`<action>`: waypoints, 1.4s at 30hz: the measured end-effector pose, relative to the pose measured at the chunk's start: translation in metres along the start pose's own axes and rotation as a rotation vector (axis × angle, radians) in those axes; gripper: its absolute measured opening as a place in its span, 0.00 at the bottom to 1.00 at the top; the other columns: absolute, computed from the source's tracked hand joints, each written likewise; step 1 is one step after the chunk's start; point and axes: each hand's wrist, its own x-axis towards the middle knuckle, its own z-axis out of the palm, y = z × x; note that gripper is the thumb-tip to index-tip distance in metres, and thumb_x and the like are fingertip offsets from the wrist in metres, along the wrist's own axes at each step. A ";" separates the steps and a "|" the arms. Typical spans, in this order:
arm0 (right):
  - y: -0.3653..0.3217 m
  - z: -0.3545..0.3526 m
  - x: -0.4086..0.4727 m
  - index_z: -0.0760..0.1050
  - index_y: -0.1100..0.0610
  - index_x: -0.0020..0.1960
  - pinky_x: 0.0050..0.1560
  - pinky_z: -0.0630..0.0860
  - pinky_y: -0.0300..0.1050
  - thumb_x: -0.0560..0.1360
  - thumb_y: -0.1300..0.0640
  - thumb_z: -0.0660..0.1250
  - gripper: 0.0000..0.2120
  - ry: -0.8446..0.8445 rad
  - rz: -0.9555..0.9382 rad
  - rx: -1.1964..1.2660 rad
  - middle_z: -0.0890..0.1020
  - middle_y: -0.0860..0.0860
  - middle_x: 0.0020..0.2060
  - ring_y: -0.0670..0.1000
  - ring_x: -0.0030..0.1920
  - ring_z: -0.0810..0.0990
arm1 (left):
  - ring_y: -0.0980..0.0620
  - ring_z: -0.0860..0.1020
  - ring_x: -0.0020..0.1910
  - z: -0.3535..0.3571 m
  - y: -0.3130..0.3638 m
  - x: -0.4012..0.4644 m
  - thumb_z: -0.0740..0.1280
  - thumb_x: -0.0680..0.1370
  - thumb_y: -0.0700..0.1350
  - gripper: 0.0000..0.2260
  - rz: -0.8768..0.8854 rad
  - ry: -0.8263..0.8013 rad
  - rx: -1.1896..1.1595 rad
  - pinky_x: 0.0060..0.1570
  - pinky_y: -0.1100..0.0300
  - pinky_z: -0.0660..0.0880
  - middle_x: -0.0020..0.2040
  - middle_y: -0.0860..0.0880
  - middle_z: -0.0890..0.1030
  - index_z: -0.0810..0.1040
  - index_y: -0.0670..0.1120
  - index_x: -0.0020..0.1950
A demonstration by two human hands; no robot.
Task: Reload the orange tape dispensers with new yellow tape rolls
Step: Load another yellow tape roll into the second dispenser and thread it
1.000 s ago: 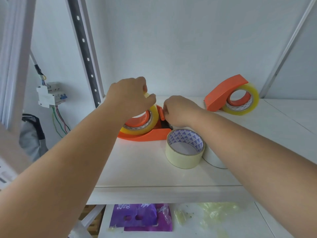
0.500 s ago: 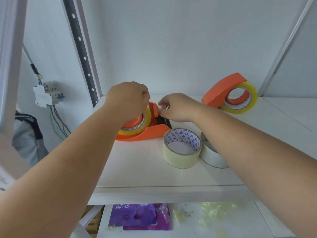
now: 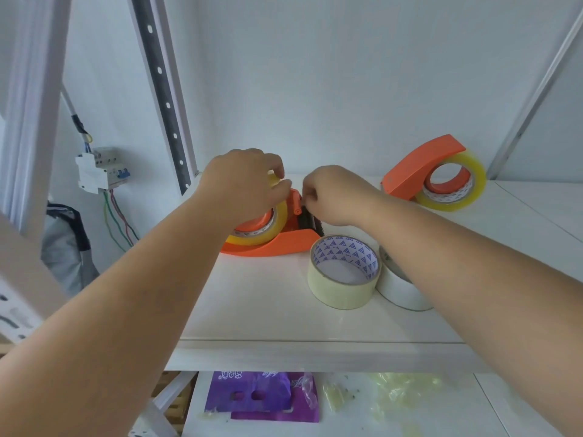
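Both hands are seen near the middle of the frame, over a white shelf (image 3: 284, 310). The left hand (image 3: 243, 181) is curled over the top of a yellow tape roll (image 3: 268, 228) and grips it. This roll is seated in an orange tape dispenser (image 3: 284, 244) that lies flat on the shelf, just left of the middle. The right hand (image 3: 334, 193) is pinched shut at the front end of the same dispenser, by its dark cutter. What is held between those fingers cannot be told; it may be the tape end.

A second orange tape dispenser (image 3: 419, 165) is seen at the right of the frame, standing on the shelf near the back wall. A yellow roll (image 3: 457, 190) is already fitted in it.

In front of the first dispenser, a cream tape roll (image 3: 344, 291) is laid flat, with purple triangles printed inside its ring. A white tape roll (image 3: 400, 291) is placed just beside it, partly hidden by the right arm.

A purple packet (image 3: 258, 395) is seen on a lower shelf at the bottom of the frame. A white switch box (image 3: 101, 168) with coloured wires is fixed at the left.
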 end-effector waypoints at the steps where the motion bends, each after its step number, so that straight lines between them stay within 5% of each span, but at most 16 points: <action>1: 0.006 -0.002 -0.001 0.77 0.59 0.47 0.44 0.70 0.44 0.76 0.60 0.59 0.09 -0.029 0.019 0.045 0.80 0.56 0.47 0.58 0.49 0.77 | 0.49 0.75 0.50 -0.003 0.000 0.000 0.60 0.77 0.55 0.12 -0.017 0.003 -0.022 0.48 0.54 0.74 0.51 0.51 0.78 0.77 0.53 0.55; 7: 0.034 -0.013 -0.010 0.79 0.59 0.50 0.49 0.74 0.46 0.76 0.60 0.58 0.11 -0.013 0.117 0.093 0.82 0.55 0.51 0.55 0.51 0.78 | 0.50 0.75 0.53 -0.020 -0.003 0.006 0.54 0.78 0.43 0.16 -0.039 -0.094 -0.080 0.50 0.58 0.71 0.59 0.50 0.78 0.78 0.53 0.58; 12: 0.060 -0.018 -0.018 0.79 0.59 0.50 0.46 0.68 0.43 0.77 0.61 0.59 0.10 -0.013 0.164 0.048 0.81 0.53 0.51 0.52 0.47 0.75 | 0.56 0.71 0.33 -0.024 -0.011 0.006 0.54 0.78 0.40 0.16 -0.058 -0.085 -0.180 0.33 0.62 0.67 0.58 0.50 0.80 0.79 0.49 0.56; 15: 0.078 -0.019 -0.026 0.80 0.59 0.50 0.45 0.65 0.41 0.78 0.62 0.60 0.10 -0.009 0.200 0.048 0.81 0.53 0.52 0.49 0.46 0.73 | 0.50 0.76 0.41 -0.024 -0.018 0.004 0.53 0.77 0.40 0.13 -0.087 -0.087 -0.223 0.39 0.60 0.72 0.60 0.51 0.80 0.75 0.52 0.51; 19: 0.080 -0.019 -0.031 0.79 0.57 0.57 0.49 0.66 0.42 0.79 0.60 0.59 0.12 -0.096 0.228 0.012 0.80 0.53 0.58 0.51 0.52 0.74 | 0.48 0.75 0.43 -0.023 -0.016 0.005 0.56 0.79 0.49 0.07 -0.117 -0.093 -0.212 0.41 0.56 0.71 0.50 0.48 0.80 0.71 0.51 0.45; 22: 0.071 -0.026 -0.026 0.71 0.56 0.69 0.66 0.66 0.46 0.78 0.64 0.55 0.21 -0.159 0.250 -0.035 0.72 0.53 0.70 0.54 0.69 0.69 | 0.47 0.74 0.42 -0.020 -0.004 0.009 0.55 0.77 0.65 0.20 -0.158 -0.088 -0.095 0.41 0.55 0.70 0.40 0.50 0.75 0.71 0.48 0.47; 25: 0.046 -0.032 -0.019 0.62 0.53 0.74 0.72 0.59 0.47 0.79 0.61 0.53 0.24 -0.060 0.177 0.063 0.67 0.52 0.73 0.53 0.73 0.63 | 0.46 0.74 0.42 -0.016 0.009 0.015 0.57 0.75 0.67 0.24 -0.182 -0.030 0.055 0.39 0.55 0.70 0.38 0.49 0.73 0.69 0.46 0.50; 30: 0.007 -0.019 -0.009 0.68 0.53 0.71 0.63 0.68 0.45 0.80 0.52 0.55 0.20 -0.074 0.076 0.087 0.75 0.53 0.67 0.54 0.66 0.72 | 0.50 0.72 0.35 -0.011 0.016 0.020 0.61 0.75 0.56 0.15 -0.174 -0.005 0.063 0.32 0.58 0.67 0.37 0.48 0.73 0.69 0.45 0.53; 34: 0.004 -0.022 -0.003 0.74 0.55 0.65 0.50 0.67 0.42 0.79 0.48 0.59 0.19 -0.065 0.110 0.052 0.79 0.54 0.60 0.54 0.59 0.75 | 0.48 0.76 0.42 -0.008 0.021 0.021 0.60 0.76 0.48 0.13 -0.149 -0.044 -0.007 0.35 0.57 0.70 0.43 0.48 0.77 0.70 0.49 0.60; 38: 0.003 -0.028 -0.006 0.77 0.55 0.62 0.48 0.66 0.42 0.79 0.51 0.60 0.15 -0.086 0.127 0.103 0.79 0.54 0.58 0.52 0.53 0.74 | 0.46 0.75 0.53 -0.003 0.035 0.026 0.59 0.75 0.41 0.16 -0.134 -0.128 0.091 0.48 0.54 0.72 0.54 0.48 0.78 0.75 0.52 0.61; 42: 0.005 -0.028 -0.011 0.74 0.55 0.65 0.49 0.69 0.42 0.76 0.53 0.66 0.19 -0.160 0.164 0.151 0.79 0.54 0.59 0.53 0.57 0.77 | 0.45 0.74 0.48 0.008 0.039 0.027 0.56 0.76 0.42 0.13 -0.102 -0.129 0.253 0.46 0.54 0.65 0.49 0.48 0.79 0.77 0.49 0.55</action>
